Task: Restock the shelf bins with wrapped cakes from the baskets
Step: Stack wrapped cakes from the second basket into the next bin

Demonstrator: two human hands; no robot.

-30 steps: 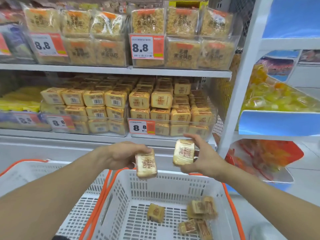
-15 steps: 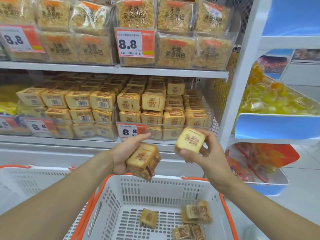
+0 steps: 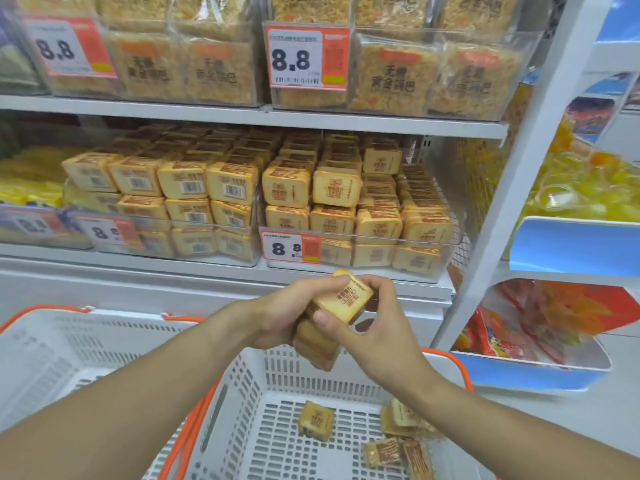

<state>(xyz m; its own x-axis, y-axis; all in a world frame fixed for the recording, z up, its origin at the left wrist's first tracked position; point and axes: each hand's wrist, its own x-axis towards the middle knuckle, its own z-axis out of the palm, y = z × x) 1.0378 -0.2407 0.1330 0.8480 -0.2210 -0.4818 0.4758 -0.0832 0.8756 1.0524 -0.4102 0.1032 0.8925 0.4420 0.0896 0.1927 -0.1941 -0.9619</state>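
Note:
My left hand [image 3: 277,315] and my right hand [image 3: 377,327] meet above the white basket [image 3: 242,386]. Between them are two wrapped cakes pressed together: an upper cake [image 3: 344,301] with its printed face toward me, pinched by my right fingers and thumb, and a lower cake [image 3: 317,344] gripped in my left hand. Several loose cakes [image 3: 316,420] lie on the basket floor. Directly ahead, a clear shelf bin [image 3: 446,249] on the middle shelf holds stacked cakes; a second bin [image 3: 173,220] to its left is also stacked.
A second white basket [image 3: 52,344] with orange handles stands at the left. The upper shelf [image 3: 242,114] carries bins of larger snack packs. A white upright post [image 3: 512,188] separates this shelf from blue-fronted bins [image 3: 575,249] of yellow sweets at right.
My hands have come together, so the two cakes that were held apart now touch. The view has moved closer to the shelf.

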